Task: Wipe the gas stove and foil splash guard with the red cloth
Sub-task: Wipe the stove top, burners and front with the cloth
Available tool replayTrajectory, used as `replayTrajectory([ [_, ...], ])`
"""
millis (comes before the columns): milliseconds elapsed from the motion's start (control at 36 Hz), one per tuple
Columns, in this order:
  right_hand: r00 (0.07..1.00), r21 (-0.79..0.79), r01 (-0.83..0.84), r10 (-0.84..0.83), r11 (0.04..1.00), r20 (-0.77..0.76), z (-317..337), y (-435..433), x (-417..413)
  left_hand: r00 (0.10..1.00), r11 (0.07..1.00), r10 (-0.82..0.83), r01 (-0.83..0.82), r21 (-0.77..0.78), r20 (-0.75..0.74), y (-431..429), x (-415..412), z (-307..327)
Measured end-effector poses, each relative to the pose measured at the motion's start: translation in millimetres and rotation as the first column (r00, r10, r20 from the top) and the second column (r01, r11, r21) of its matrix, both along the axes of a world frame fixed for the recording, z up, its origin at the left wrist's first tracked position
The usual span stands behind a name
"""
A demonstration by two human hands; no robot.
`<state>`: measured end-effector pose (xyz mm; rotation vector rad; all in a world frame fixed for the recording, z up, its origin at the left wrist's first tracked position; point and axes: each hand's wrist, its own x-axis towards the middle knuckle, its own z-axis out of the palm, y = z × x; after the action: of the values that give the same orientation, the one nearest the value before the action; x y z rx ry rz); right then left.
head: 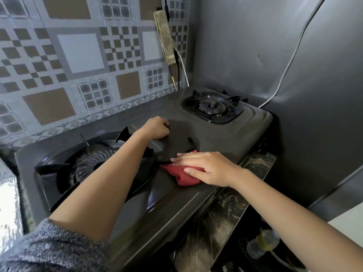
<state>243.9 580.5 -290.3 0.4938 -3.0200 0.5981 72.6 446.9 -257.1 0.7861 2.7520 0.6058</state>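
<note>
A dark two-burner gas stove (220, 138) lies on a marble counter. My right hand (204, 167) presses flat on the crumpled red cloth (181, 173) on the stove top, between the two burners near the front edge. My left hand (157, 128) rests curled on the stove's middle, by the back of the large left burner (94, 165), with its fingers closed. The grey foil splash guard (255, 46) stands behind and to the right of the stove.
The small right burner (213, 109) sits at the far corner. A white cable (290, 63) runs down the splash guard. A power strip (165, 36) hangs on the tiled wall. A plastic bottle (263, 242) stands below the marble counter edge (225, 213). Foil (7, 203) covers something at left.
</note>
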Motion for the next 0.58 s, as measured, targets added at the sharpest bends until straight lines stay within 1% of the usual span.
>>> replayTrajectory([
  [111,0.999,0.007,0.042,-0.042,0.999,-0.018,-1.5,17.5,-10.5,1.000,1.000,0.021,-0.021,0.012,-0.013,8.3,4.8,0.4],
  [222,0.995,0.009,0.099,-0.099,0.995,-0.022,-2.7,43.2,-23.1,0.998,0.998,0.056,-0.056,-0.007,-0.006,16.6,5.8,1.2],
  [361,0.989,0.031,0.145,-0.144,0.989,-0.015,-3.5,87.6,-35.0,0.993,0.993,0.114,-0.114,-0.005,0.004,29.9,6.1,-0.3],
  [472,0.981,0.029,0.193,-0.193,0.981,-0.008,0.0,126.9,-41.9,0.991,0.992,0.128,-0.128,-0.008,0.038,45.4,7.2,-2.6],
  [528,0.973,0.042,0.232,-0.232,0.972,-0.012,0.6,146.8,-45.1,0.989,0.990,0.139,-0.140,0.000,0.046,55.3,8.2,-3.8],
  [583,0.972,0.040,0.236,-0.235,0.971,-0.027,1.3,165.0,-47.8,0.986,0.987,0.159,-0.160,0.014,0.046,64.7,8.5,-6.0],
])
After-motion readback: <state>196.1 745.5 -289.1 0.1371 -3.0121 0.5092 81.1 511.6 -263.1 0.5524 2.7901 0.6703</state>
